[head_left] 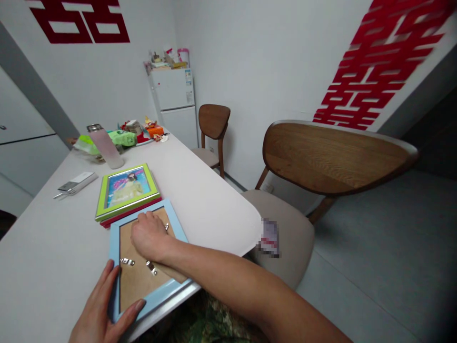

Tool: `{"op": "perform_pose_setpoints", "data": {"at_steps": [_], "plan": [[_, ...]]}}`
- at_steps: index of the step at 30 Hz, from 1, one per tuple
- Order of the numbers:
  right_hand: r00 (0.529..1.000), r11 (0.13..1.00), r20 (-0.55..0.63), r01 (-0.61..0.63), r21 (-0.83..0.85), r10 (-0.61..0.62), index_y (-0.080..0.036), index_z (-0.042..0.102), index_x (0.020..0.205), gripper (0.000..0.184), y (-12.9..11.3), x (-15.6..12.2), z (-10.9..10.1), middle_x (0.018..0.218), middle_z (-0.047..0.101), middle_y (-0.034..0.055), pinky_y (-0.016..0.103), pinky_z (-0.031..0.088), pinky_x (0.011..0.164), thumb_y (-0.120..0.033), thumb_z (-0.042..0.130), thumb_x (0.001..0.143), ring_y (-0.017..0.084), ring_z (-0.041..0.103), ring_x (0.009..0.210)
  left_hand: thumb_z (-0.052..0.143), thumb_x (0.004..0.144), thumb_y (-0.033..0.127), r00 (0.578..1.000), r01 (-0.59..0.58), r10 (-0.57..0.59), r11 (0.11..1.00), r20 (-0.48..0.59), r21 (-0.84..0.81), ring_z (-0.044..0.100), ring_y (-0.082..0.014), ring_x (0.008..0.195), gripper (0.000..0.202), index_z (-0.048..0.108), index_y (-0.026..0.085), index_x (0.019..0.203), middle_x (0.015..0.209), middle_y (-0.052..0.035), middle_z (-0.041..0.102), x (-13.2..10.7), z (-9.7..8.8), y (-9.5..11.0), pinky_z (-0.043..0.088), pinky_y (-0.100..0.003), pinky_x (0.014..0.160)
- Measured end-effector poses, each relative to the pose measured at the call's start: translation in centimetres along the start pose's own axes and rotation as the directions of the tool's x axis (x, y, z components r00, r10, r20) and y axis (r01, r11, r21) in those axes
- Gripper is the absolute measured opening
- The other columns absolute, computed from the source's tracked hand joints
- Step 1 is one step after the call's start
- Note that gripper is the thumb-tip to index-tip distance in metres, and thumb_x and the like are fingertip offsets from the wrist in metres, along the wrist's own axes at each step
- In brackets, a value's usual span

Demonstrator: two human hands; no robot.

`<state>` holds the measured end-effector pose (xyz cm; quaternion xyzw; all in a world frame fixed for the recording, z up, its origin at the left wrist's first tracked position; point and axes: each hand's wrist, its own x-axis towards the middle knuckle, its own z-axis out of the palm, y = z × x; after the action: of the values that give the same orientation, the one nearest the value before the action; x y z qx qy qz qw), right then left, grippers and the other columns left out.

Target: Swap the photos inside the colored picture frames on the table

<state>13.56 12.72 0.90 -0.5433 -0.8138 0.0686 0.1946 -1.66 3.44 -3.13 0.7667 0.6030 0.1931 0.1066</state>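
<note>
The pale blue picture frame [176,224] lies on the white tabletop [46,238] near its edge, with its brown fibreboard backing [137,281] facing up. The left hand [98,309] has a closed grip on the frame's lower left side, with the fingers and thumb wrapped around it. The right hand [150,237] lies across the backing with its fingers bunched beside a tab; whether that grip is pinching anything cannot be seen. Three metal turn tabs [127,261] sit on the backing, around the right hand. Just beyond the blue frame, a lime green picture frame [124,190] lies face up, showing a printed figure, on top of a red frame [130,213]. Farther past the blue frame stand a frosted bottle [105,148] and green packets [122,138]. To the right of the blue frame is a wooden chair [339,157] with a beige seat, and a white fridge [172,90] stands well beyond.
</note>
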Motion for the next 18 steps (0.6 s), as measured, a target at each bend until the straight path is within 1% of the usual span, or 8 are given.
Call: {"op": "perform_pose_setpoints", "data": {"at_steps": [3, 7, 10, 14, 18], "plan": [[1.0, 1.0, 0.005, 0.006, 0.011, -0.006, -0.01, 0.061, 0.08, 0.021, 0.1, 0.5, 0.3, 0.088, 0.055, 0.0115, 0.035, 0.04, 0.069, -0.014, 0.041, 0.072, 0.023, 0.045, 0.086, 0.04, 0.067, 0.057, 1.0, -0.022, 0.022, 1.0, 0.001, 0.016, 0.031, -0.0266, 0.119, 0.068, 0.033, 0.016, 0.12, 0.135, -0.01, 0.026, 0.1, 0.2, -0.5, 0.024, -0.043, 0.098], [1.0, 1.0, -0.005, 0.007, 0.029, -0.006, -0.009, 0.059, 0.084, 0.023, 0.2, 0.6, 0.5, 0.088, 0.055, 0.011, 0.034, 0.04, 0.068, -0.014, 0.04, 0.072, 0.023, 0.045, 0.087, 0.042, 0.068, 0.055, 0.997, -0.068, 0.069, 0.997, -0.02, 0.021, 0.031, -0.0276, 0.119, 0.064, 0.032, 0.019, 0.12, 0.135, -0.0085, 0.025, 0.0, 0.6, -1.4, 0.025, -0.044, 0.097], [0.999, 0.999, -0.012, 0.036, 0.041, -0.036, -0.011, 0.058, 0.084, 0.021, 0.5, 0.6, 0.5, 0.086, 0.056, 0.0089, 0.034, 0.04, 0.069, -0.015, 0.041, 0.072, 0.022, 0.046, 0.086, 0.042, 0.068, 0.053, 0.996, -0.086, 0.087, 0.996, -0.032, 0.026, 0.03, -0.0283, 0.119, 0.063, 0.031, 0.02, 0.121, 0.136, -0.0078, 0.024, 0.0, 0.7, -1.9, 0.024, -0.045, 0.097], [0.996, 0.995, -0.023, 0.086, 0.041, -0.085, -0.012, 0.058, 0.08, 0.018, 0.8, 0.7, 0.8, 0.084, 0.058, 0.007, 0.032, 0.04, 0.068, -0.017, 0.043, 0.072, 0.021, 0.047, 0.084, 0.041, 0.068, 0.055, 0.998, -0.052, 0.053, 0.998, -0.022, 0.021, 0.031, -0.0284, 0.118, 0.064, 0.033, 0.019, 0.12, 0.135, -0.0079, 0.025, 0.0, 0.5, -1.6, 0.025, -0.045, 0.097], [0.997, 0.996, -0.038, 0.075, 0.038, -0.074, -0.012, 0.057, 0.084, 0.018, 0.9, 1.0, 1.1, 0.085, 0.058, 0.0063, 0.031, 0.04, 0.068, -0.02, 0.044, 0.074, 0.021, 0.048, 0.083, 0.042, 0.067, 0.056, 0.999, -0.023, 0.023, 1.0, -0.022, 0.001, 0.031, -0.0274, 0.118, 0.067, 0.034, 0.015, 0.12, 0.134, -0.0096, 0.026, 0.1, 0.2, -0.7, 0.025, -0.044, 0.097]]}}
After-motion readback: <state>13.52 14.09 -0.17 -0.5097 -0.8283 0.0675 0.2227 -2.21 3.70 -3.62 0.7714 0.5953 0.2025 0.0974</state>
